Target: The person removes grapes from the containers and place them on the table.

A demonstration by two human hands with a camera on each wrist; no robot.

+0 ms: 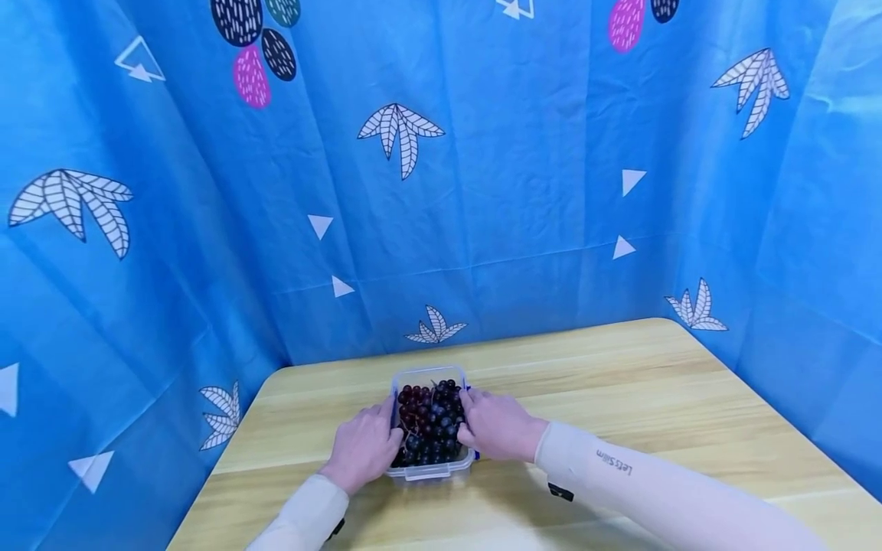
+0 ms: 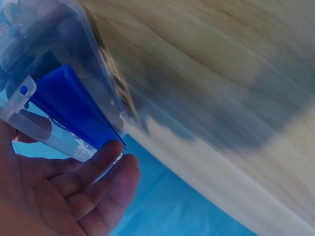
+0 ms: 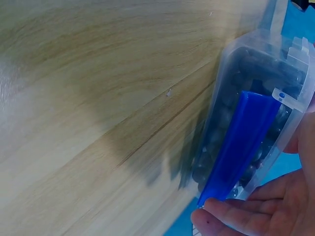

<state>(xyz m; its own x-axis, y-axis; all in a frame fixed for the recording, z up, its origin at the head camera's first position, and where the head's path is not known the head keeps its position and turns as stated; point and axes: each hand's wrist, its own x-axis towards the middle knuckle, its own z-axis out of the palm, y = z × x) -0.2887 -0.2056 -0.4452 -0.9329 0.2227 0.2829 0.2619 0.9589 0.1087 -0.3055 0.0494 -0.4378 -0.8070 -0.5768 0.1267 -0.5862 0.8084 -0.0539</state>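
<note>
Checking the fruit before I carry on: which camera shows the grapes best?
The head view: it looks down into the open container, showing reddish and near-black grapes between left hand and right hand. Both wrist views show them only dimly, mostly through the container's clear side and partly hidden behind a blue flap.

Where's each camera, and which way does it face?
Head: on the head, facing forward and down at a container of grapes; left hand and right hand show.
Left wrist: on that wrist, facing one blue strip; left hand shows.
Right wrist: on that wrist, facing another blue strip; right hand shows.
Wrist views share the container.
</note>
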